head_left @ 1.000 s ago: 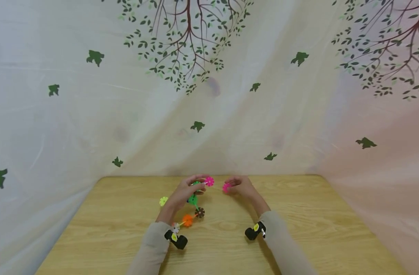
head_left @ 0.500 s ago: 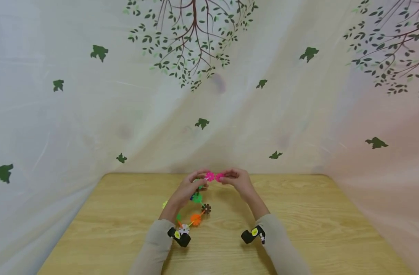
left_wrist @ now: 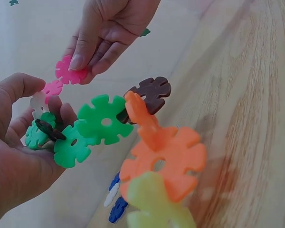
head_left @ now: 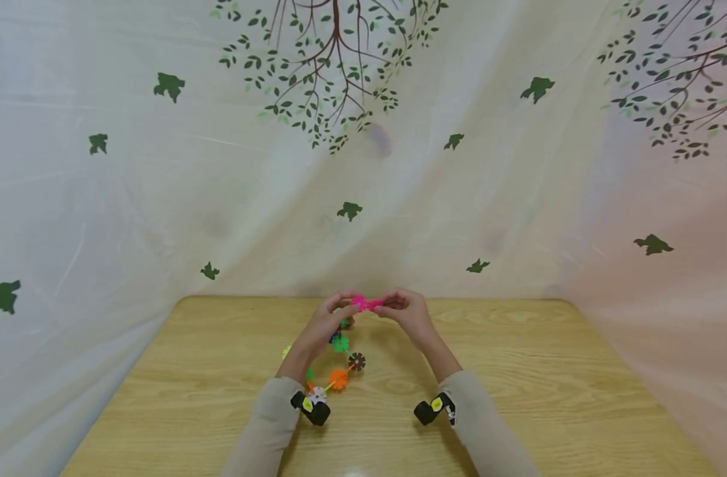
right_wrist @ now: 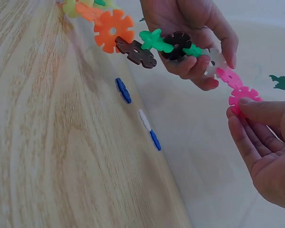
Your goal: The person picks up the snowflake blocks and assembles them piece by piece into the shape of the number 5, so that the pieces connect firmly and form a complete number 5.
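Note:
My left hand (head_left: pixel 320 329) holds a chain of notched plastic snowflake discs near its far end, with a white disc (right_wrist: pixel 217 61) by its fingertips and a pink disc (right_wrist: pixel 229 78) at the tip. Between thumb and fingers, my right hand (head_left: pixel 412 317) pinches another pink disc (right_wrist: pixel 240 93). The two pink discs meet edge to edge, turned at an angle to each other. From the left hand the chain hangs back toward the wrist through green (left_wrist: pixel 96 107), brown (left_wrist: pixel 157 95), orange (left_wrist: pixel 133 166) and pale yellow (left_wrist: pixel 154 197) discs. In the head view the left forearm hides part of it.
Loose on the wooden table (head_left: pixel 518 384), near its far edge, lie a blue disc (right_wrist: pixel 123 90), a white disc (right_wrist: pixel 144 119) and another blue disc (right_wrist: pixel 155 140). A cloth (head_left: pixel 268 199) printed with leaves and trees hangs behind the table.
My right hand has moved left and slightly up, bringing its pink disc from apart to against the chain's pink end disc. That right-hand disc has turned edge-on in the head view.

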Tool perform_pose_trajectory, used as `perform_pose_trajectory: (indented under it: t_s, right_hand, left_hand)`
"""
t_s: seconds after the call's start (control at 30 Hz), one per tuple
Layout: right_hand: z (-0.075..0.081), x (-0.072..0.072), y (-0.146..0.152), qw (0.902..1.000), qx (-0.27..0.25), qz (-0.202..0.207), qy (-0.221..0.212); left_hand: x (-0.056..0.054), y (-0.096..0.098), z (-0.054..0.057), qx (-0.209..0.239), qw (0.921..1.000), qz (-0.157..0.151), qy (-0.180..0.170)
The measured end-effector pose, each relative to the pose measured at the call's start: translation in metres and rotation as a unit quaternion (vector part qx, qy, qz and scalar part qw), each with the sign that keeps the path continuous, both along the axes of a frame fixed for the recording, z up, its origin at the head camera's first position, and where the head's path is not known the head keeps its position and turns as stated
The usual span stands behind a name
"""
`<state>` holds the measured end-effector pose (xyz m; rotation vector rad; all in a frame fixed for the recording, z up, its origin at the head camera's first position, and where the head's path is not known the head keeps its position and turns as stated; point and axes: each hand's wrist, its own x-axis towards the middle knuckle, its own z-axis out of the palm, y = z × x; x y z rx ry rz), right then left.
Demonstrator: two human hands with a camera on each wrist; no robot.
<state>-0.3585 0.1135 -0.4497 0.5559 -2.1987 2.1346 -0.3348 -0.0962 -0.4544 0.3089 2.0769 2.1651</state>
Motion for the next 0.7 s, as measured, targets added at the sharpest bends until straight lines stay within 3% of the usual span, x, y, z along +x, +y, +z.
perform_pose_trajectory:
  t_s: [0.3,0.53,0.7]
  right_hand:
    - [0.011,0.009,-0.006,0.9967,0.054,-0.014,0.058]
    - [0.034,0.027,-0.008,0.9903,0.093,-0.015,0.102]
    - [0.037,0.029,-0.007,0.9898,0.096,-0.013,0.104]
  left_hand:
    - [-0.001,0.003,-0.001,0.004,0.9997,0.023,-0.010]
    - [-0.001,0.002,0.000,0.007,0.9997,0.019,-0.016]
    - [-0.002,0.002,0.000,0.002,0.9999,0.006,-0.014]
